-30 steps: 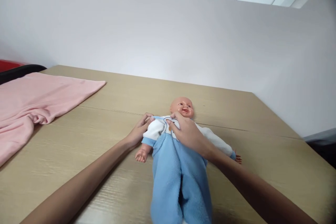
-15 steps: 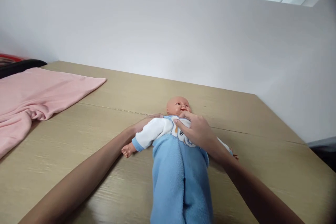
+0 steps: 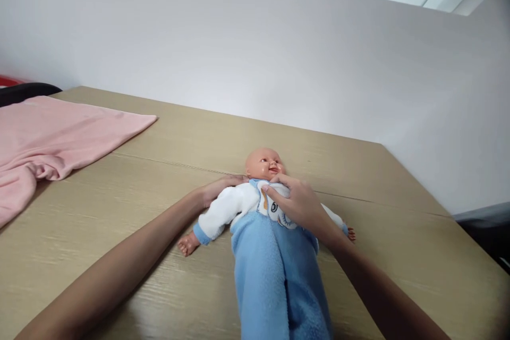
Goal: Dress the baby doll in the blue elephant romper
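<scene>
A baby doll with a bald head lies on its back, arms spread. It wears a white top with blue cuffs and a cartoon face on the chest, and fuzzy blue trousers. At the doll's shoulder beside the neck is my left hand; its fingertips are hidden behind the shoulder and collar. Across the chest rests my right hand, thumb and index finger bent on the front of the top just under the chin. Its other fingers are hidden.
A pink cloth lies rumpled on the left of the wooden table. Behind it shows the edge of a black object with something red. A white partition rises along the table's far side.
The view has shifted slightly. The doll's head appears a little more to the left, and its left-side arm sits lower. Both hands stay on the doll.
</scene>
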`<action>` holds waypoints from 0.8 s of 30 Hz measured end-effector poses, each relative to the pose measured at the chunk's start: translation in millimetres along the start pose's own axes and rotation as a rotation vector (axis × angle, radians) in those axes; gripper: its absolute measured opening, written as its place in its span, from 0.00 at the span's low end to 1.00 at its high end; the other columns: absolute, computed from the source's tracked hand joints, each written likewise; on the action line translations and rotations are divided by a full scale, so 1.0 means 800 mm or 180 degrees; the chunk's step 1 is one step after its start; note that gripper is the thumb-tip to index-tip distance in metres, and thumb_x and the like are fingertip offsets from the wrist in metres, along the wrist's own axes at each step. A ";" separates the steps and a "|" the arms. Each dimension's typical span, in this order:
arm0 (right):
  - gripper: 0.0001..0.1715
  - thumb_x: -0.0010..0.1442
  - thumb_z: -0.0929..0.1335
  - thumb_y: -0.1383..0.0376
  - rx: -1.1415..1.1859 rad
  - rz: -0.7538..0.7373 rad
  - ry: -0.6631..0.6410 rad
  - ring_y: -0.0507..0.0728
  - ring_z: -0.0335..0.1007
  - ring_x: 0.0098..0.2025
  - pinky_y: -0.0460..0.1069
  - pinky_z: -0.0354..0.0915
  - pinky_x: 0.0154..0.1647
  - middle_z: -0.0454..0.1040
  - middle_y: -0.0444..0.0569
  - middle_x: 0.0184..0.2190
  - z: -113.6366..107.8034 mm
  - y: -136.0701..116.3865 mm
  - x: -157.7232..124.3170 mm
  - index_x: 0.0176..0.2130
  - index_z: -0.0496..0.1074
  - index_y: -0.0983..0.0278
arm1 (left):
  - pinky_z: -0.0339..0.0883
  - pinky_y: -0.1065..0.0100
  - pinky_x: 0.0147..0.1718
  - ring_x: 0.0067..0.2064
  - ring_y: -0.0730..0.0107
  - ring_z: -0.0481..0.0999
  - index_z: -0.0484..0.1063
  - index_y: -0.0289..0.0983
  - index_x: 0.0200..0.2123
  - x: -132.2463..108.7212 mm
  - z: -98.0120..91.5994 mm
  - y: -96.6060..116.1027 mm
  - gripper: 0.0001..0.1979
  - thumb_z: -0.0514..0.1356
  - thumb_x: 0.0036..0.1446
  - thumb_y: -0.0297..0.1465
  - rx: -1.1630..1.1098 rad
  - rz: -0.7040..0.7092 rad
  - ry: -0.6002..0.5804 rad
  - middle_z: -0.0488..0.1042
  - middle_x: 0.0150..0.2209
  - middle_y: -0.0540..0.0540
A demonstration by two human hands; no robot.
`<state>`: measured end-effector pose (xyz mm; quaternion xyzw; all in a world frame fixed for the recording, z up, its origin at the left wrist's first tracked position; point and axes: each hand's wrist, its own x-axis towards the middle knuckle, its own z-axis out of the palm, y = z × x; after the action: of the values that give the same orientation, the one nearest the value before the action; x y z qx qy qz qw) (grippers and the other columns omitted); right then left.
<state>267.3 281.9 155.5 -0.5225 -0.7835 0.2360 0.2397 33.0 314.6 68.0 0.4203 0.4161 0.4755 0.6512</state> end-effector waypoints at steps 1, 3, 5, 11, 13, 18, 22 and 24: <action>0.15 0.70 0.71 0.51 -0.0026 0.0009 0.0014 0.59 0.78 0.37 0.51 0.63 0.40 0.84 0.44 0.34 -0.001 0.001 -0.001 0.38 0.80 0.58 | 0.79 0.58 0.45 0.47 0.52 0.82 0.84 0.40 0.41 -0.002 -0.001 0.007 0.12 0.74 0.60 0.41 0.0087 -0.0072 -0.0199 0.84 0.45 0.42; 0.15 0.70 0.71 0.51 -0.0090 0.0014 -0.0004 0.61 0.80 0.39 0.51 0.64 0.42 0.85 0.45 0.36 -0.003 0.003 -0.003 0.40 0.79 0.58 | 0.77 0.60 0.47 0.49 0.52 0.82 0.84 0.40 0.40 -0.009 -0.007 0.024 0.14 0.77 0.55 0.41 0.0412 -0.0132 -0.0503 0.84 0.43 0.43; 0.16 0.69 0.71 0.50 -0.0168 0.0008 -0.0111 0.62 0.80 0.44 0.52 0.65 0.44 0.85 0.48 0.41 -0.005 0.007 -0.005 0.42 0.79 0.59 | 0.75 0.63 0.49 0.52 0.53 0.81 0.82 0.40 0.46 -0.018 -0.016 0.043 0.21 0.78 0.52 0.41 0.0996 -0.0085 -0.0755 0.84 0.46 0.44; 0.19 0.71 0.68 0.48 -0.0372 0.0234 -0.0372 0.61 0.77 0.39 0.52 0.63 0.40 0.82 0.47 0.36 -0.023 0.021 -0.016 0.38 0.76 0.60 | 0.70 0.67 0.37 0.43 0.53 0.83 0.79 0.44 0.52 -0.041 -0.047 0.076 0.31 0.80 0.43 0.36 0.2570 -0.0046 -0.1202 0.85 0.42 0.47; 0.21 0.71 0.68 0.48 -0.0413 0.0316 -0.0313 0.61 0.76 0.38 0.52 0.62 0.39 0.81 0.46 0.35 -0.032 0.027 -0.020 0.36 0.76 0.59 | 0.66 0.68 0.32 0.38 0.54 0.82 0.80 0.44 0.49 -0.042 -0.054 0.078 0.27 0.78 0.44 0.36 0.2870 -0.0089 -0.1162 0.84 0.36 0.49; 0.23 0.72 0.66 0.45 -0.0213 0.0228 -0.0208 0.60 0.76 0.36 0.52 0.65 0.39 0.82 0.45 0.34 -0.048 0.049 -0.036 0.39 0.78 0.59 | 0.63 0.66 0.32 0.39 0.51 0.81 0.81 0.45 0.53 -0.039 -0.054 0.077 0.25 0.74 0.50 0.36 0.3464 -0.0061 -0.1183 0.85 0.40 0.46; 0.22 0.71 0.68 0.45 -0.0101 0.0041 -0.0029 0.64 0.78 0.47 0.57 0.71 0.51 0.83 0.50 0.45 -0.056 0.084 -0.068 0.49 0.79 0.58 | 0.65 0.64 0.37 0.43 0.49 0.81 0.82 0.46 0.52 -0.043 -0.051 0.089 0.27 0.77 0.47 0.37 0.3297 0.0171 -0.1099 0.85 0.44 0.45; 0.24 0.70 0.70 0.45 -0.0088 0.0022 0.0196 0.67 0.77 0.54 0.61 0.72 0.57 0.82 0.53 0.53 -0.061 0.113 -0.094 0.55 0.77 0.57 | 0.67 0.63 0.43 0.48 0.46 0.80 0.83 0.47 0.51 -0.051 -0.047 0.101 0.26 0.78 0.47 0.39 0.3237 0.0298 -0.0961 0.84 0.46 0.44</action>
<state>387.0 248.4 127.4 -0.5355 -0.7771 0.2098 0.2557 -32.3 296.5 138.6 0.7648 0.4766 0.1766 0.3959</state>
